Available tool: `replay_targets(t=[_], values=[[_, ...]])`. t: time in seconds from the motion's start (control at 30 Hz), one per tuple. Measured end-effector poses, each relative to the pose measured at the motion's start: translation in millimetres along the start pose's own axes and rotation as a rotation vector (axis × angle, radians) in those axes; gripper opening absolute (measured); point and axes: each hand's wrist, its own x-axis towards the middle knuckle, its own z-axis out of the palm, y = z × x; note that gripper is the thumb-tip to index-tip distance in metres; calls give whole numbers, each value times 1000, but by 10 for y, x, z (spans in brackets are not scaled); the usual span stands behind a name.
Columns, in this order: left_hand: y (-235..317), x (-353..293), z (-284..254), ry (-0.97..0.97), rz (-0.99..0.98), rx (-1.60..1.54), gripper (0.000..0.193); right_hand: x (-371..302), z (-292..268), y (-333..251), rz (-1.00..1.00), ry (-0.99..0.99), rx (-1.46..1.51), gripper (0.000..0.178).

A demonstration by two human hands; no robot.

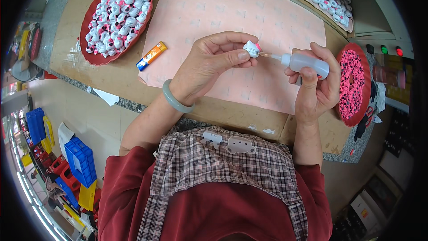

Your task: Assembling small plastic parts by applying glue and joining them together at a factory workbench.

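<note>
1. Looking from the left, we saw a red scalloped tray point(99, 60) heaped with white pieces point(121, 18); a knock could have spilled some.
2. Near it, an orange-and-blue tube point(152, 56) lay across the left edge of the pink sheet point(200, 9), where a passing forearm might have rolled it.
3. We saw the left hand point(211, 56) pinching one small white-and-pink piece point(252, 49) above the sheet; a slack pinch could have let it twist.
4. We saw the right hand point(316, 85) wrapped around a squeeze bottle point(308, 66), its thin nozzle point(269, 55) at the piece, though we could not tell whether touching; oversqueezing might have flooded it.
5. Rightmost, we noted a red tray of pink pieces point(349, 93), which an elbow could have tipped.
</note>
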Motion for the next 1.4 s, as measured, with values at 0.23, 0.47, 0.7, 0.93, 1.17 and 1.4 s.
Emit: replay_targets(t=[0.23,0.47,0.7,0.93,1.17,1.4], values=[[-24,-5,-24,-22,-16,-103,29,-22,17,-7,-43,22,-33,34],[-27,-11,-60,-35,-53,-217,29,-41,-3,-22,-86,-23,-146,36],[-14,-8,-59,-41,-96,-275,32,-43,-10,-14,-85,-16,-151,37],[-21,4,-80,-59,-134,-359,32,-50,-25,0,-116,-17,-154,38],[-30,0,-95,-67,-128,-370,32,-57,-29,0,-118,-15,-150,38],[-13,-1,-86,-79,-123,-359,32,-56,-23,3,-106,-15,-150,37]])
